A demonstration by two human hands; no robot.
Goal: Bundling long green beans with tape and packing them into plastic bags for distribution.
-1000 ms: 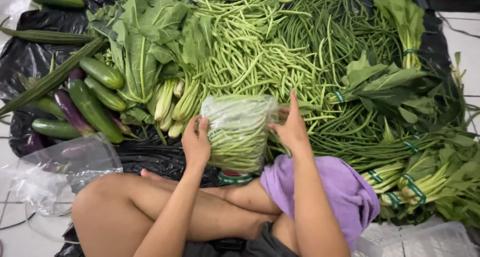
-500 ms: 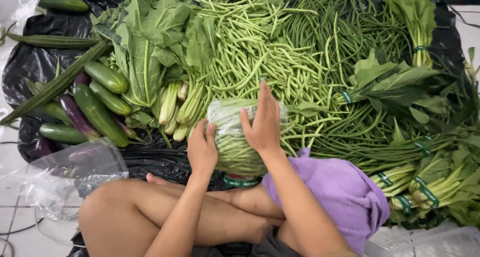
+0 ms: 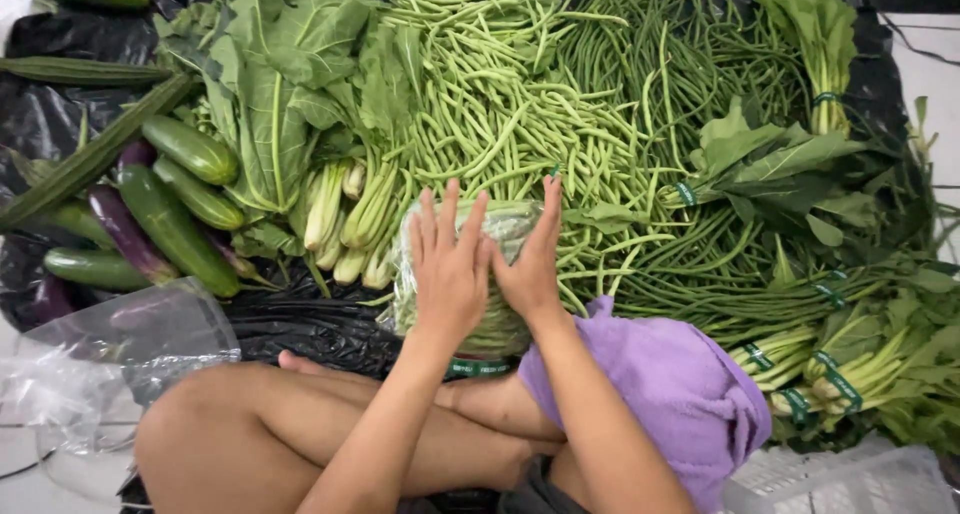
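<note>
Pressing both hands flat on a clear bag of green beans (image 3: pixel 500 304), the person sits cross-legged on the floor, bare knees nearest, a purple cloth (image 3: pixel 670 384) over the right thigh. The left hand (image 3: pixel 450 269) lies palm-down on the bag with fingers spread; the right hand (image 3: pixel 530 264) lies beside it, fingers pointing away, the two touching at the inner edges. Neither grip is clamped: both hands are open, resting on the plastic rather than closing round it.

The bag sits just in front of the legs, on the near edge of the black sheet (image 3: pixel 310 324), its far end touching the loose bean pile (image 3: pixel 500 104). It looks full, so my guess is that filling is done and the beans are being pushed down and settled. The next move would call for gathering the bag's mouth without letting beans slide out; I cannot see where that mouth lies.

To the left an empty clear bag (image 3: pixel 130 339) lies near the knee. Beyond it are cucumbers (image 3: pixel 180 224) and aubergines (image 3: pixel 125 234), then broad leafy greens (image 3: pixel 280 94). To the right, banded bundles of greens (image 3: pixel 820 374); farther off, dark long beans (image 3: pixel 690 54).
</note>
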